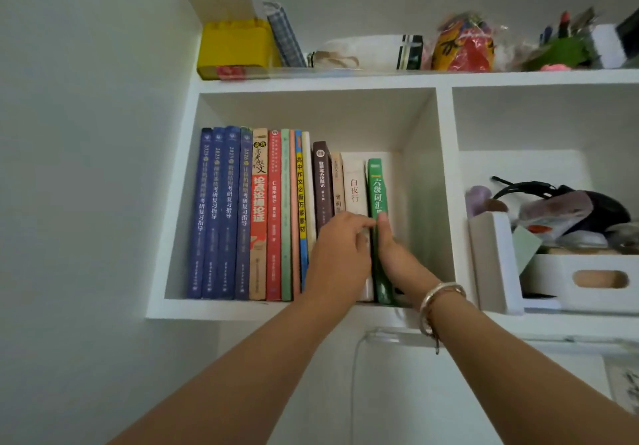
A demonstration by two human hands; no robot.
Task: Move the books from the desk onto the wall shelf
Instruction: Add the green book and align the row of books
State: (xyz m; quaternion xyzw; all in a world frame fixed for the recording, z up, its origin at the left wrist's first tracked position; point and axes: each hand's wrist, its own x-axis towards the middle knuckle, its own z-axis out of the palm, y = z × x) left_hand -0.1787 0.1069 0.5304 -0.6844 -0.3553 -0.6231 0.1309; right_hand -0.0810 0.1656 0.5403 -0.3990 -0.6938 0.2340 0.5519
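Inside the wall shelf [297, 308], the right hand [392, 247] presses flat-fingered against the green book [377, 188]; the left hand [340, 254] fingers the white book [354, 185] beside it.

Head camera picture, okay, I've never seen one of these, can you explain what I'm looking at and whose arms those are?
There is no machine here. One camera sits on a person's head, so the two arms reaching in from below are theirs. They face a white wall shelf. In its left compartment stands a row of upright books: four blue books at the left, others in orange, red and white, and a green book at the right end. The left hand touches the white book, and the right hand lies flat against the green book's right side. The desk is out of view.
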